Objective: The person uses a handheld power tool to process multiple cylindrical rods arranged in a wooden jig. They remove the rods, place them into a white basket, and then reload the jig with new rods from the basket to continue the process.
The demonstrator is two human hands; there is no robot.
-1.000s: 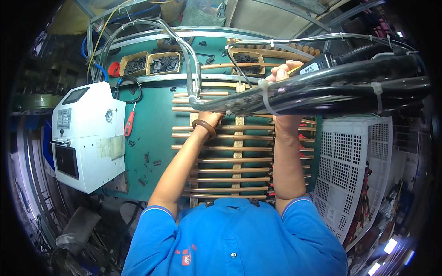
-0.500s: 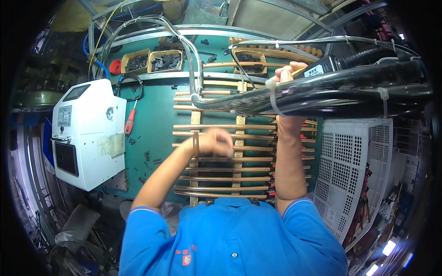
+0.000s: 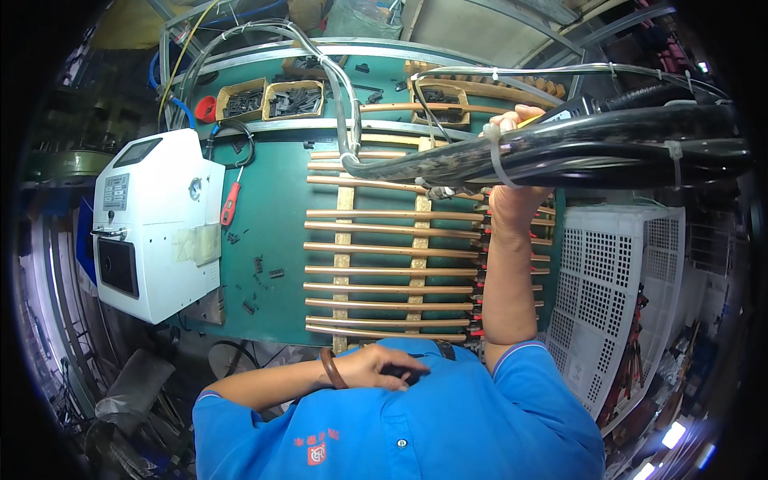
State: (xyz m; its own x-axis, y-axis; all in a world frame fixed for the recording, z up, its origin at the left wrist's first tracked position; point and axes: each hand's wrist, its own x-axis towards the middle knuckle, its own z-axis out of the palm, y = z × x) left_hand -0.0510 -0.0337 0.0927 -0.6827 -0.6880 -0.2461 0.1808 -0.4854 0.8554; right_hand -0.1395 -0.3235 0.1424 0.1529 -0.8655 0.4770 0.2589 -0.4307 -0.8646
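My left hand is in front of my blue shirt, near the close ends of the rods. Its thumb and fingers are apart, with a dark patch between them that I cannot make out. A brown bangle circles that wrist. My right hand reaches up over the right side of the rods, wrapped round a black hand-held tool with a ribbed hose. A thick black cable bundle hides most of its grip. Below lie several copper-coloured rods across two wooden strips, with red and black pieces at their right ends.
A white machine stands left, beside a red-handled screwdriver. Cardboard boxes of small black parts are at the back. White perforated crates stand at the right. Loose black parts dot the green table.
My left hand has drawn back from over the rods to my chest. My right hand stays on the tool, which has shifted slightly to the right along with the cable bundle.
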